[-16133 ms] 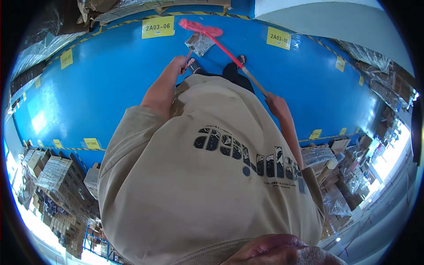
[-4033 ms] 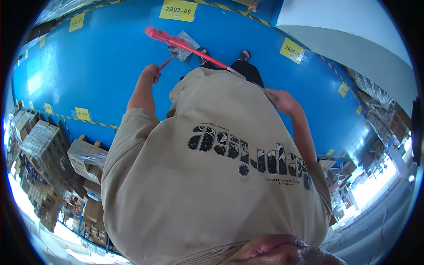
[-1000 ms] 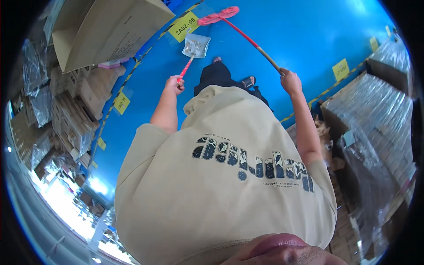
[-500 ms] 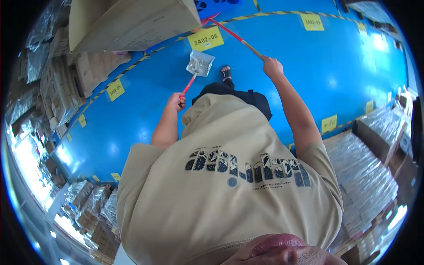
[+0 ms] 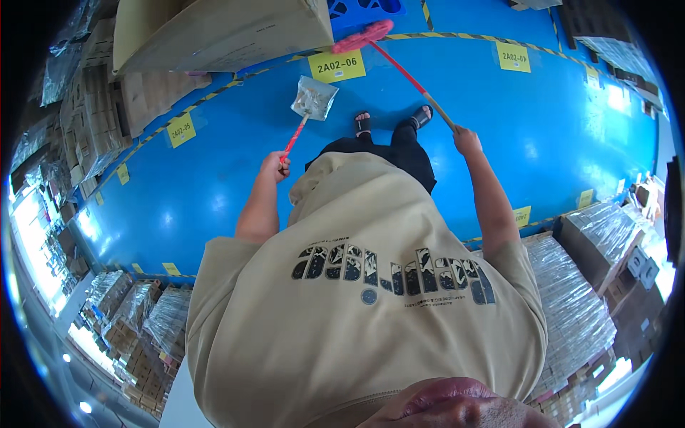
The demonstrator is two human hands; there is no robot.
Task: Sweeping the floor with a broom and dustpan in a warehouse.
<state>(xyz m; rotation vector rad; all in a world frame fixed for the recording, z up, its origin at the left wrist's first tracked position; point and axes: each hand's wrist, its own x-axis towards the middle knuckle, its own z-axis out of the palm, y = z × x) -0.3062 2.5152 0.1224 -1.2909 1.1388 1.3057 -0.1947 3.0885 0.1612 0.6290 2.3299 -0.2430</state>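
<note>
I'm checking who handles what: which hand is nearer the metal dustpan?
Left. The left hand grips the red handle running up to the dustpan. The right hand is off to the dustpan's right, holding the broom stick.

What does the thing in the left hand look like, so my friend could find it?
Start at the big blue floor and find the sandalled feet. Just left of them sits a silvery metal dustpan on a thin red handle that runs down into the left hand. The broom in the right hand has a fluffy pink head instead; only the dustpan is shiny and flat.
</note>
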